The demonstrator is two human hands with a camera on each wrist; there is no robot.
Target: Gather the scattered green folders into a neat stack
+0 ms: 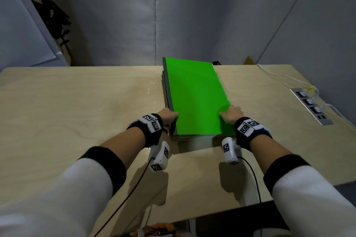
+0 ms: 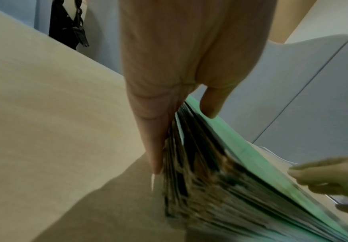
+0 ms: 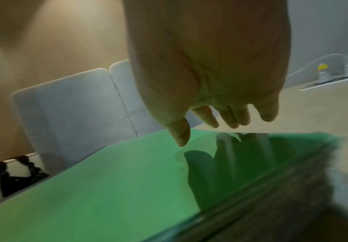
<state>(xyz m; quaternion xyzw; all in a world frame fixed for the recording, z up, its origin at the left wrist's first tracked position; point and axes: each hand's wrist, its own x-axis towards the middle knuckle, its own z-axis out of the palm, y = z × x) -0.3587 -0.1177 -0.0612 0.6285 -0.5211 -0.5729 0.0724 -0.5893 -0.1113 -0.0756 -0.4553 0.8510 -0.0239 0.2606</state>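
Note:
A thick stack of green folders (image 1: 194,98) lies lengthwise on the wooden table (image 1: 77,102), bright green cover on top. My left hand (image 1: 169,116) is at its near left corner. Its straight fingers (image 2: 152,131) press along the stack's ragged left side (image 2: 210,188) and its thumb (image 2: 212,101) rests on the cover. My right hand (image 1: 231,114) sits at the near right corner. Its thumb (image 3: 179,132) touches the green cover (image 3: 107,188), while the other fingers (image 3: 231,116) hang loosely past the right edge, holding nothing.
A recessed power strip (image 1: 312,106) with white plugs and a white cable (image 1: 279,76) sits near the table's right edge. Grey partition panels (image 1: 134,15) stand behind the table. Dark gear hangs at the back left (image 1: 55,15). Bare tabletop stretches left of the stack.

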